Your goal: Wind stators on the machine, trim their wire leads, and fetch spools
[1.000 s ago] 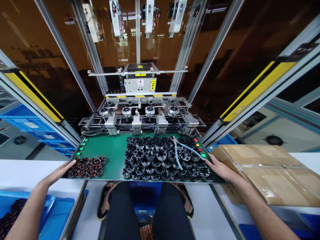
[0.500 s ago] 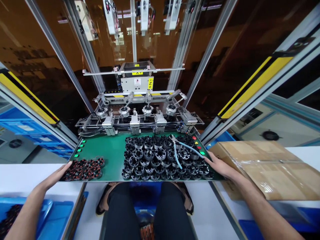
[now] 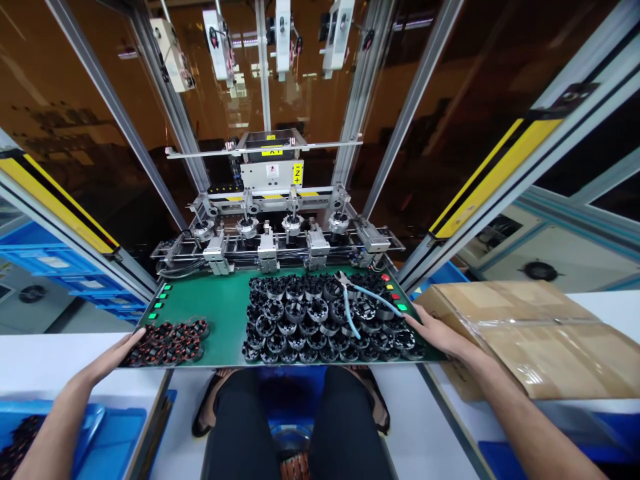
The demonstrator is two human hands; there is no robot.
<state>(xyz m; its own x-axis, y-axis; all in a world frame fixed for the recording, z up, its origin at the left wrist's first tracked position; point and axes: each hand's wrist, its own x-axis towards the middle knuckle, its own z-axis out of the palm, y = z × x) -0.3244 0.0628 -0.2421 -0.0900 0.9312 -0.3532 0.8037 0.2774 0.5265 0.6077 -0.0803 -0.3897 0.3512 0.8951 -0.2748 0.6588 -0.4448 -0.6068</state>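
My left hand (image 3: 117, 350) rests on the left edge of the green work surface (image 3: 225, 308), its fingers stretched out beside a cluster of copper-wound stators (image 3: 173, 343). On the right edge lies my right hand (image 3: 434, 331), fingers extended near a green button (image 3: 402, 307). Neither hand appears to hold anything, though the undersides of both are hidden. Several rows of black and grey unwound stator cores (image 3: 300, 327) cover the middle and right of the surface. Cutting pliers with light blue handles (image 3: 351, 303) lie spread on top of these cores.
Behind the surface stands a winding machine (image 3: 270, 175) with several stations, each carrying a stator. A taped cardboard box (image 3: 525, 333) is to the right. Blue crates (image 3: 55, 260) stack at the left, and a blue tray (image 3: 113, 433) with wound parts sits below my left arm.
The small arms at the winding stations have shifted from slanted to more upright. My view has moved slightly; both hands stay on the surface's edges.
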